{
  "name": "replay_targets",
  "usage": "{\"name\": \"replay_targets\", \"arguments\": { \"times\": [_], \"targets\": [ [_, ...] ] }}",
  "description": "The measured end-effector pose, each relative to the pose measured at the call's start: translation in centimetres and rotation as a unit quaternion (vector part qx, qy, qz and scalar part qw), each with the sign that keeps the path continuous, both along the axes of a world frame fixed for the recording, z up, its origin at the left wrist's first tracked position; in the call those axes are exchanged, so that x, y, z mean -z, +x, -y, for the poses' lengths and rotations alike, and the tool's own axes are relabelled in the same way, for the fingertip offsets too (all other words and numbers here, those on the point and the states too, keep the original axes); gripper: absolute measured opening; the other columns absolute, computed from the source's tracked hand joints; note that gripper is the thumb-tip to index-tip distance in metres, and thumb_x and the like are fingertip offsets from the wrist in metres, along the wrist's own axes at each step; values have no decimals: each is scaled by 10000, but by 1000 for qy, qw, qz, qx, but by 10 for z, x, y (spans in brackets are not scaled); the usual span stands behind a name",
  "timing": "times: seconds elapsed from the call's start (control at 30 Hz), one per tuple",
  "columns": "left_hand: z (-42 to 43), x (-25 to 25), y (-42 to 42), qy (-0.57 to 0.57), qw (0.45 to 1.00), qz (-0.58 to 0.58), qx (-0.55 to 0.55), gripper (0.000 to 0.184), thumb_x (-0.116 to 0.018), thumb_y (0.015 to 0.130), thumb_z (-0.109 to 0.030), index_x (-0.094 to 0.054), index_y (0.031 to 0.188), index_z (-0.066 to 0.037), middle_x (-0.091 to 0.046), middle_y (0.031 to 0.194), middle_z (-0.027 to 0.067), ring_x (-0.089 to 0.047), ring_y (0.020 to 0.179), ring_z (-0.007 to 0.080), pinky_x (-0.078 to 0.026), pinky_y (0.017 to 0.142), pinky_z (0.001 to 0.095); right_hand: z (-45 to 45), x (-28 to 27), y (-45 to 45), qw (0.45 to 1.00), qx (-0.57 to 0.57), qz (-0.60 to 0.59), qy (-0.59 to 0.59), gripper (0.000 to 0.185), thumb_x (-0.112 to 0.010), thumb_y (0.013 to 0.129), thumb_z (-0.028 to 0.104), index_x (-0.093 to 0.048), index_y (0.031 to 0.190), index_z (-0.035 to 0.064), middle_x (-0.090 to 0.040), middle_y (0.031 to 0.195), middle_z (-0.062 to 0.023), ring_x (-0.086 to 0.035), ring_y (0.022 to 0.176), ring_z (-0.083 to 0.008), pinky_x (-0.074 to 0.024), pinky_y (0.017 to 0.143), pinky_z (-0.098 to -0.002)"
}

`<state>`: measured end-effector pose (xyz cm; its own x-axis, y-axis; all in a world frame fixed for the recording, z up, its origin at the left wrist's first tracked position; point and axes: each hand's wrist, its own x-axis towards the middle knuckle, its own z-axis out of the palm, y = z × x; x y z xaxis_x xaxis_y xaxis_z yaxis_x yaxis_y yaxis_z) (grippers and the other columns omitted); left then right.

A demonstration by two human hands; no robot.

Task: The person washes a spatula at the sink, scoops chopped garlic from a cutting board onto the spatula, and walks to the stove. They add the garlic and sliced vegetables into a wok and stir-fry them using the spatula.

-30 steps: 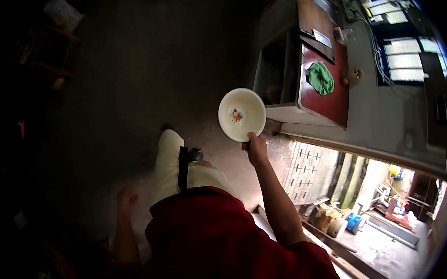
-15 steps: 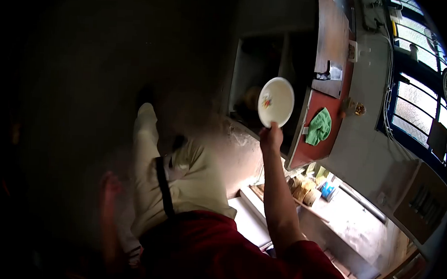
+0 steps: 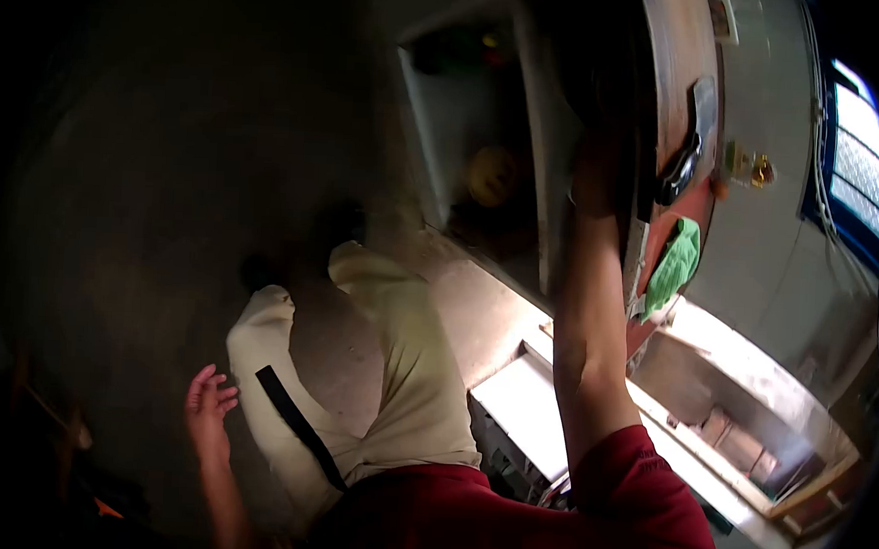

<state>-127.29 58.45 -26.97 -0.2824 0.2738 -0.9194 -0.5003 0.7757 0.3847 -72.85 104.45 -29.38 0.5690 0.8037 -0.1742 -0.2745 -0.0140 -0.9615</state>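
My left hand (image 3: pixel 210 398) hangs beside my left leg, with its fingers apart and nothing in it. My right arm (image 3: pixel 593 311) reaches into the dark shelf space (image 3: pixel 576 74) under the counter. Shadow swallows my right hand, so its fingers and anything in them cannot be made out. The white bowl from the earlier frame does not show. Just above the forearm, on the counter (image 3: pixel 673 39), lies a cleaver (image 3: pixel 696 139) with a black handle. A green cloth (image 3: pixel 675 265) drapes near the counter's end.
An upright divider (image 3: pixel 534 131) splits the shelf, and a round yellowish thing (image 3: pixel 490 176) sits in the other compartment. A small bottle (image 3: pixel 762 171) stands by the wall. Below my right arm is a white surface (image 3: pixel 527 411), with a trough-like recess (image 3: pixel 717 424) beside it.
My right hand, which held the white bowl in front of the counter, has gone into the dark shelf. The bowl is out of sight. My view has shifted closer to the counter.
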Motion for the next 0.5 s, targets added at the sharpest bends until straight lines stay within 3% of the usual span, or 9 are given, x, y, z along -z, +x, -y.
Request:
{"name": "replay_targets", "arguments": {
  "times": [0.3,0.43,0.5],
  "targets": [
    [-154,43,62,65,988,20,135,293,-513,968,-187,-565,1215,-37,-615,1007,63,-596,786,106,-487,695,239,-24,7,36,1000,18,20,13,204,-616,873,193,-590,1045,85,-621,975,-43,-595,844,-186,-491,694,-322],
    [-255,35,90,195,954,14,228,285,-517,967,-180,-568,1201,-25,-625,996,68,-596,789,102,-493,693,239,47,-25,40,983,49,167,-54,191,-613,868,187,-591,1029,88,-621,966,-41,-595,856,-189,-486,712,-327],
    [-282,28,103,223,941,1,257,283,-534,963,-200,-577,1181,-25,-627,984,62,-599,787,99,-495,691,237,108,-32,51,945,79,297,-115,184,-611,865,183,-591,1022,90,-621,961,-40,-595,862,-190,-483,722,-329]
  ]
}}
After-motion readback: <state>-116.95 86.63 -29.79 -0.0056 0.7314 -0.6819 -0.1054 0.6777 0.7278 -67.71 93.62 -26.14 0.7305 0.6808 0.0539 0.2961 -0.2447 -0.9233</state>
